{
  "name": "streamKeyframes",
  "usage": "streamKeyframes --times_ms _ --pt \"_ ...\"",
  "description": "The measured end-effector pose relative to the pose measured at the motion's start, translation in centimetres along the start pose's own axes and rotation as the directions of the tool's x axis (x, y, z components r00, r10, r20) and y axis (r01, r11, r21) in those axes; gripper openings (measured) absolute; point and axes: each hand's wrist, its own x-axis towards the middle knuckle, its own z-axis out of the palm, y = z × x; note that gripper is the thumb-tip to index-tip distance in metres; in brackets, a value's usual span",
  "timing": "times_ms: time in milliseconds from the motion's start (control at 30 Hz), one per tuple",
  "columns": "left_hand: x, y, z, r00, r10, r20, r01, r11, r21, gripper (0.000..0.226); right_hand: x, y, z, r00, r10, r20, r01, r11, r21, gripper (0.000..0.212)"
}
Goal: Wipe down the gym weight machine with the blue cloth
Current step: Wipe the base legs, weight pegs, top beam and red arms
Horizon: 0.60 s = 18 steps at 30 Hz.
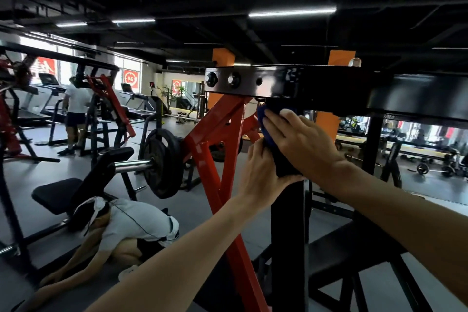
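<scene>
Right of the frame's centre, both hands are up on the black post (pixel 287 223) of the weight machine, just under the black crossbar (pixel 253 81) that runs across the upper middle. The right hand (pixel 301 142) lies flat, fingers straight and together, pressing the blue cloth (pixel 264 119) against the top of the post where it meets the crossbar. Only a fold of the cloth shows, poking out past the fingertips; the rest is hidden under the palm. The left hand (pixel 260 172) sits just below, fingers curled round the post as if steadying it or the body (whether it also pinches a tail of the cloth I cannot tell, it is too dark there).

How far along? From here I'd judge it is somewhere in the middle, though nothing on the metal tells wiped from unwiped. The cloth is working high up, at the joint. Still to be reached, by my guess, are the lower run of the post, the red arms (pixel 220 134) slanting down to the left of it, and the bar carrying the weight plate (pixel 162 162) at centre left.

Lower left of the frame, another person (pixel 131 223) crouches low on the floor, near the padded bench (pixel 58 192).
</scene>
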Motion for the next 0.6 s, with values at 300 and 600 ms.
streamKeyframes --times_ms 300,600 --pt "1.1 -0.9 -1.4 0.981 0.086 -0.176 -0.083 0.996 0.024 0.096 -1.7 2.3 -2.2 0.983 0.026 -0.180 -0.011 0.997 0.079 0.047" --pt "8.4 -1.1 -5.3 0.993 0.115 -0.038 -0.114 0.993 0.022 0.145 3.8 4.3 -1.5 0.983 0.177 -0.048 -0.153 0.935 0.320 0.032"
